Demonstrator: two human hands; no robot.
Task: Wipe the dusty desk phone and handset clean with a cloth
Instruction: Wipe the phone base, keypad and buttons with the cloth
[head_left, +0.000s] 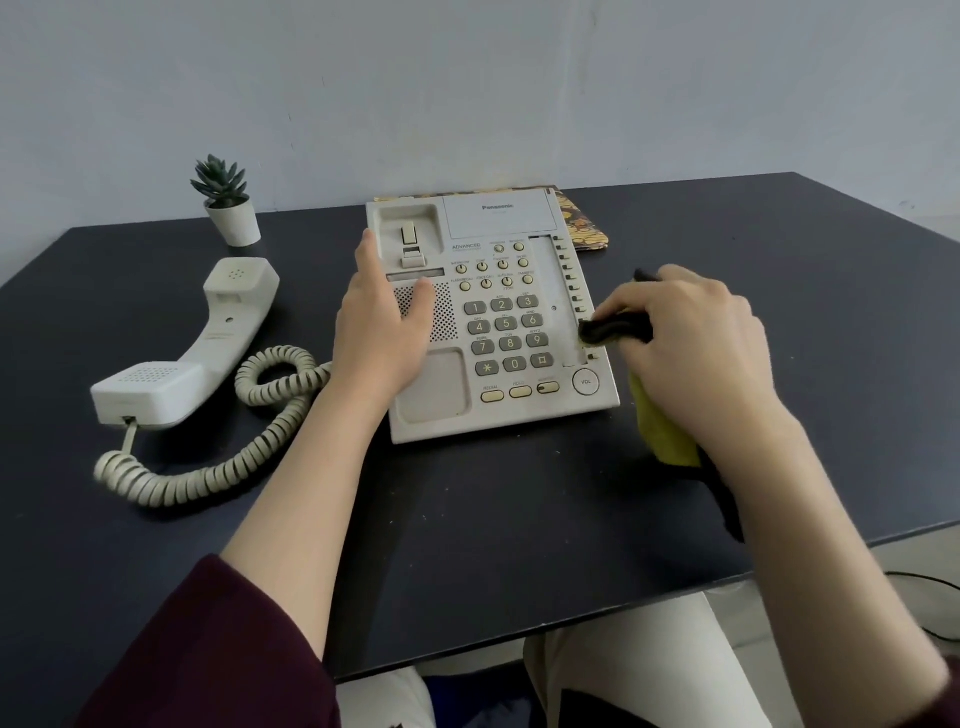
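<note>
Mid-clean on a dark desk (519, 519): Panasonic desk phone (493, 322) lying flat near the middle, its cradle vacant, handset (208, 343) set aside to the left with the coiled cord (223, 457) looping back toward the base. Left hand (384, 322) spread flat, fingers straight and apart, pressing over the speaker grille to steady the phone. Right hand (691, 353) curled round a bunched cloth (618, 330), dark with a yellow side, its folded tip touching the column of small buttons along the phone's right edge; loose tail of the cloth trailing down past the desk's near edge.

Grime visible across keypad and cradle; handset apparently not yet wiped. Judged about midway, with the narrow button column in hand.

Risks from here: cloth tip snagging on the protruding side buttons and pressing or tugging them; phone sliding rightward if the steadying palm eases; dust pushed into the speaker holes or between keys rather than lifted. Small potted succulent (228, 208) and patterned booklet (582, 223) behind the phone, well apart from the wiping.
</note>
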